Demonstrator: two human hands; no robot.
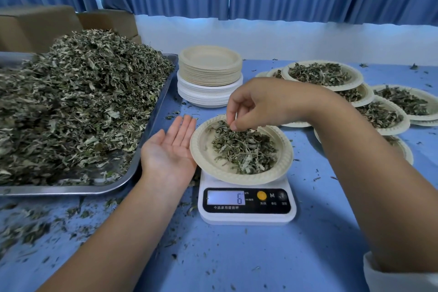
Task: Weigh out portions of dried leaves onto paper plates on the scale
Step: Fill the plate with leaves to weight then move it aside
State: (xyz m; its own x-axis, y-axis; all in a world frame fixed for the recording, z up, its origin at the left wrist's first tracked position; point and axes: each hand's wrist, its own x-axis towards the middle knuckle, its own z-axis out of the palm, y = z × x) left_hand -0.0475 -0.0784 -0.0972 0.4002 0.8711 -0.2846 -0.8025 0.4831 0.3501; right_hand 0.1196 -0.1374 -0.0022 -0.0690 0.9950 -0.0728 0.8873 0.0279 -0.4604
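A white kitchen scale [246,204] stands on the blue table, its display showing 6. On it sits a paper plate [201,149] holding a mound of dried leaves [244,149]. My right hand [260,104] hovers over the plate's far side, its fingertips pinching a few leaves at the top of the mound. My left hand [169,147] lies palm up and flat just left of the plate, fingers straight and holding nothing. A big heap of dried leaves [78,102] fills a metal tray [151,125] on the left.
Two stacks of unused paper plates [209,76] stand behind the scale. Several filled plates [322,76] overlap at the right. Loose leaf crumbs litter the table's front left. Cardboard boxes [40,26] and blue curtains stand at the back.
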